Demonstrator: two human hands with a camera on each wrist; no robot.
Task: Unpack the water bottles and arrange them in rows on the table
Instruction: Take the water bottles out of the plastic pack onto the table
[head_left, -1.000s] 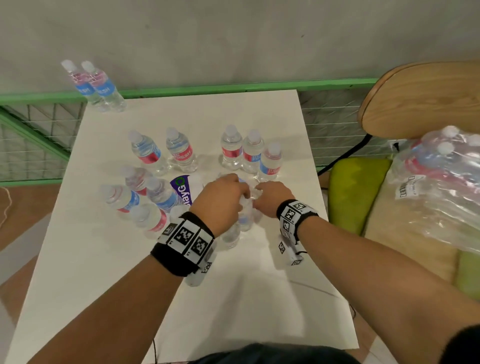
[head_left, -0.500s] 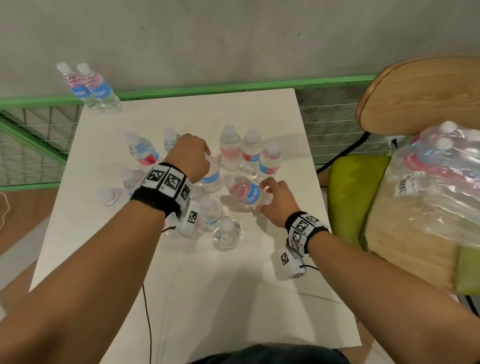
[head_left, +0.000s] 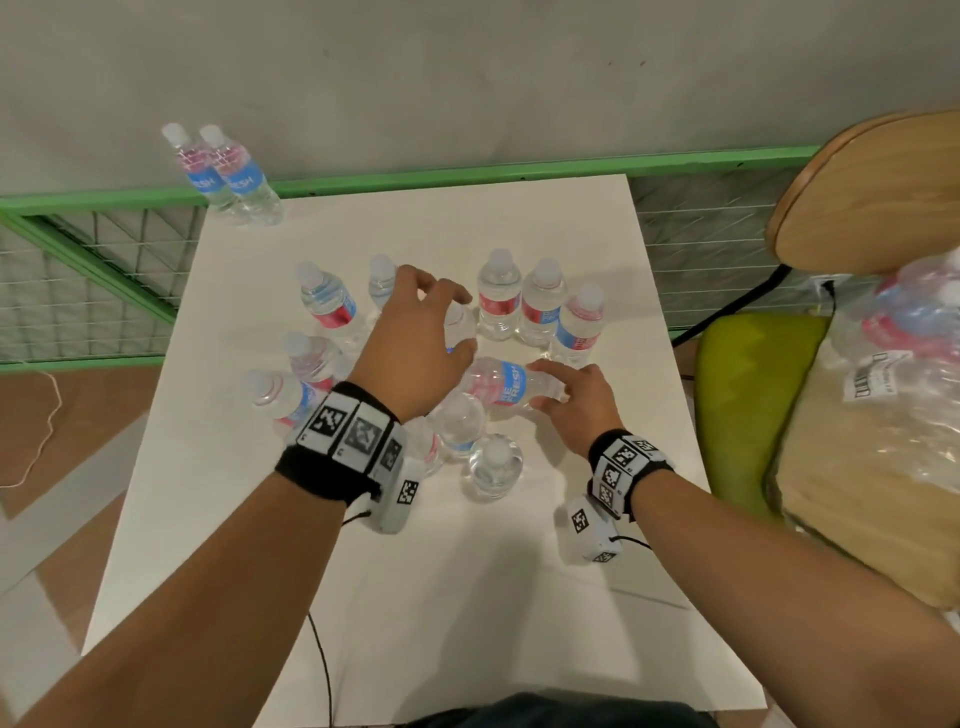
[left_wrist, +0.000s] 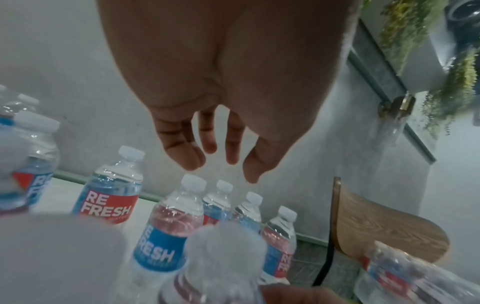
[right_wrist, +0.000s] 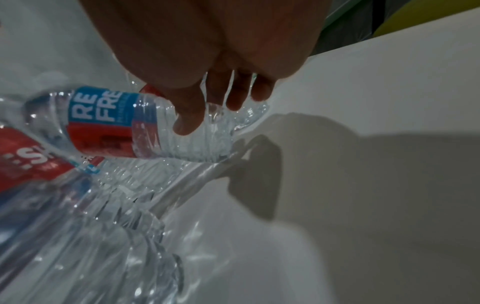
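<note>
Several clear water bottles with red and blue labels stand on the white table (head_left: 415, 582). My right hand (head_left: 543, 387) grips the base end of a tilted bottle (head_left: 498, 384); in the right wrist view the thumb and fingers (right_wrist: 187, 121) curl round that bottle (right_wrist: 103, 123). My left hand (head_left: 441, 317) hovers with spread fingers over an upright bottle (head_left: 461, 326) and holds nothing; the left wrist view shows its fingers (left_wrist: 192, 156) hanging above the caps. Three bottles (head_left: 543, 306) form a row just behind. Two bottles (head_left: 228, 171) stand at the far left corner.
More bottles cluster at the left (head_left: 296, 379) and close in front of my hands (head_left: 493, 465). A wooden-backed chair (head_left: 872, 192) with a green cushion (head_left: 748, 395) stands to the right and carries a shrink-wrapped pack of bottles (head_left: 914, 322). A green mesh rail (head_left: 467, 171) runs behind the table.
Both hands left the near cluster. The right hand took a bottle and still holds it tilted. The left hand reached to the back row, then shifted right and opened.
</note>
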